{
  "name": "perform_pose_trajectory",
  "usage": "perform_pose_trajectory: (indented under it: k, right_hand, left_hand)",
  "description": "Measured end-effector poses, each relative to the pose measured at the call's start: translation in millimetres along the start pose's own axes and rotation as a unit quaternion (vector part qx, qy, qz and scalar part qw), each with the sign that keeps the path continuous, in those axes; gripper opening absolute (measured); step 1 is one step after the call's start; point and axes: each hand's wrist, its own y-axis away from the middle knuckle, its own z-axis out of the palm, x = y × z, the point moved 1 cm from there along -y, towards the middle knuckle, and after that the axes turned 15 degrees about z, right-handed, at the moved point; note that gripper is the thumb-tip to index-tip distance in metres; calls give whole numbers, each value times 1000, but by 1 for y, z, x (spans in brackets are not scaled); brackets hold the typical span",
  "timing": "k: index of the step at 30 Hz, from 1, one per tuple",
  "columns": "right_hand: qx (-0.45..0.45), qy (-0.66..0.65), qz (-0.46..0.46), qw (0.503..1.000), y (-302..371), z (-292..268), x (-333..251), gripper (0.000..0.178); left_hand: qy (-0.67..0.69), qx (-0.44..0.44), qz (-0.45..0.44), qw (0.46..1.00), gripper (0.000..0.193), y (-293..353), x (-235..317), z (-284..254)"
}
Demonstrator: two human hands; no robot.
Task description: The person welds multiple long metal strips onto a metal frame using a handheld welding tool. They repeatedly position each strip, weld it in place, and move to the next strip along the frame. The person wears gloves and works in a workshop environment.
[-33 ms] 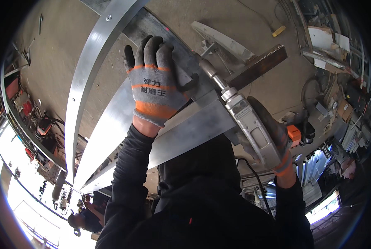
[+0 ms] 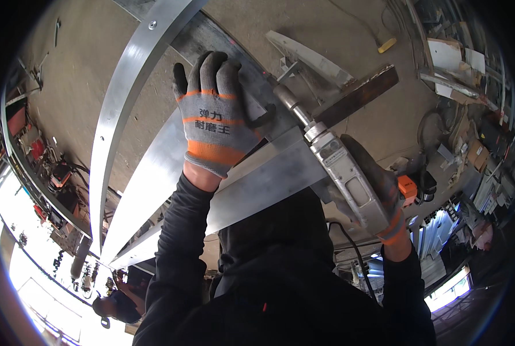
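My left hand (image 2: 214,109), in a grey and orange knit glove with dark fingers, lies over the metal pieces with its fingers stretched out. Its thumb is spread toward the right, by a flat plate edge. In my right hand (image 2: 378,184), gloved alike, is a silver handheld welding gun (image 2: 347,173); the gun's body partly covers my fingers. Its narrow nozzle (image 2: 286,98) points up and left toward a dark steel bar (image 2: 205,43). Below both hands runs a broad shiny metal strip (image 2: 269,179). A long curved metal strip (image 2: 122,98) arcs past on the left.
A brown steel bar (image 2: 361,95) and a pale tapered metal piece (image 2: 309,55) lie beyond the gun. At far right are scraps and white panels (image 2: 445,55). An orange object (image 2: 407,189) is near my right wrist. Another person (image 2: 119,305) is at lower left.
The welding gun's nozzle has shifted very slightly left and down. My left hand stays in place.
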Motion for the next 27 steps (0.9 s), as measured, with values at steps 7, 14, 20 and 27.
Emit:
perform_pose_trajectory:
  k: [7, 14, 20, 27]
  right_hand:
    - [-61, -39, -19, 997, -27, 1, 15, 80]
    - [-58, 18, -94, 994, -32, 2, 25, 89]
    - [-98, 13, -48, 994, -27, -6, 26, 82]
    - [-155, -155, 116, 969, -22, -7, 19, 71]
  left_hand:
    - [-17, 22, 9, 1000, 117, 4, -3, 8]
    - [12, 5, -4, 1000, 143, -1, -2, 3]
    - [199, 25, -20, 979, 164, 9, -26, -25]
    - [274, 10, -1, 962, 143, 13, -60, -23]
